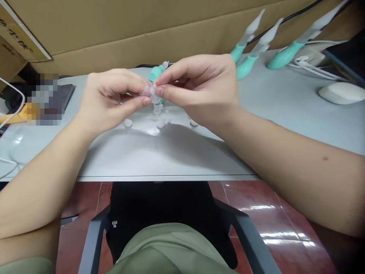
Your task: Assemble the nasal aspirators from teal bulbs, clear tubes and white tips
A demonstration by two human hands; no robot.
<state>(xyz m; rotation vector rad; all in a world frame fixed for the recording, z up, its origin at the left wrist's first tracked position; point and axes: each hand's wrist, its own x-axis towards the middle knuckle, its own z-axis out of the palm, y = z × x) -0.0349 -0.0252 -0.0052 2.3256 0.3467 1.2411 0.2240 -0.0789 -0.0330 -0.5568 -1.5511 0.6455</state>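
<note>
Above the table's middle, my left hand pinches a clear plastic tube piece between thumb and fingers. My right hand meets it, thumb and forefinger closed on a small translucent plastic part at the tube's end. Fingers partly cover both pieces, so I cannot tell whether they are joined. Just behind the hands lies a teal bulb with a translucent end. Under them stands another clear piece. Three whitish round pieces, one of them a disc, lie nearer to me.
Three teal-bulbed nasal aspirators with white tips stand or lean at the back right. Further right are a white mouse and white cables. A dark flat object lies at left. Cardboard walls the table's back.
</note>
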